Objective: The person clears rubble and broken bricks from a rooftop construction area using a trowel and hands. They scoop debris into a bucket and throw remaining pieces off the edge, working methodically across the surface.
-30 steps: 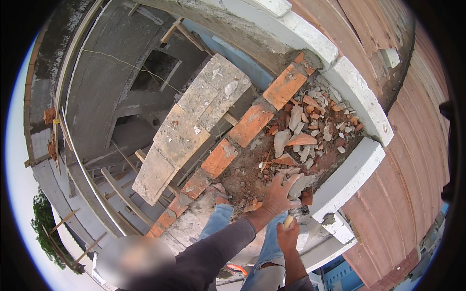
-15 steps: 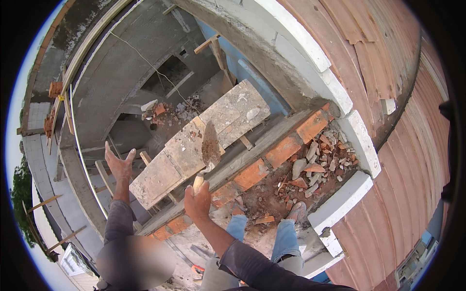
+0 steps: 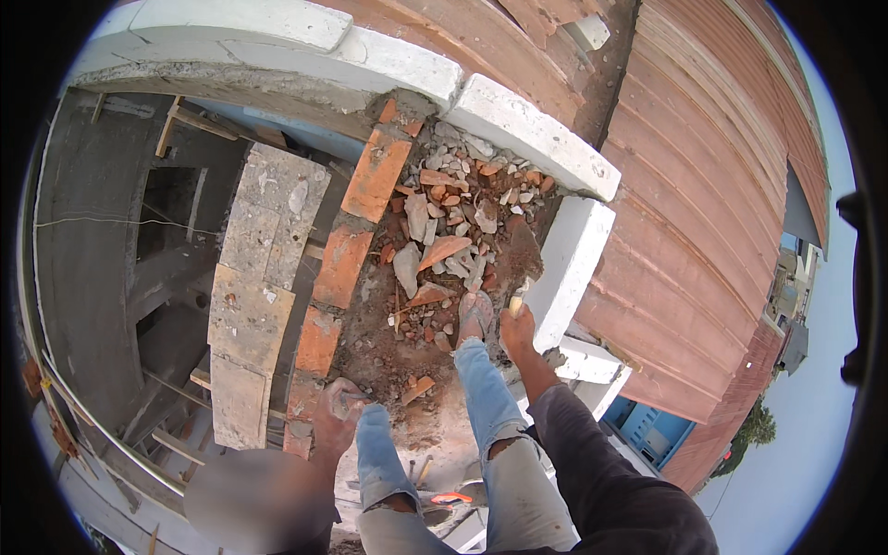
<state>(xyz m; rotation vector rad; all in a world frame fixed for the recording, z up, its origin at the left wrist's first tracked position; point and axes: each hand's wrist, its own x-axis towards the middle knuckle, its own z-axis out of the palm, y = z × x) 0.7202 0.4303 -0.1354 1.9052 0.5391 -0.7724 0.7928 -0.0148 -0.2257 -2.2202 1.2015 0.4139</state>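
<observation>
My right hand (image 3: 519, 335) is closed round the pale handle of a trowel (image 3: 524, 254). The trowel's brown, dirt-coated blade points away from me, over the rubble beside a white block. My left hand (image 3: 335, 427) is low beside my left foot, near the orange brick row (image 3: 344, 266). Its fingers look apart, with nothing visible in them, though the foot lies close and blurs their outline. Broken brick and stone rubble (image 3: 444, 227) lies in the trough between the bricks and the white blocks (image 3: 573, 273).
Weathered planks (image 3: 245, 310) form a narrow platform left of the bricks, above a deep grey room (image 3: 102, 250). Rusty corrugated roofing (image 3: 684, 259) spreads to the right. My feet stand in the trough; a tool with an orange handle (image 3: 451, 498) lies between my legs.
My view has swung right. The trowel has moved from over the planks to the rubble by the white blocks. My left hand has come down from beside the planks to near my left foot.
</observation>
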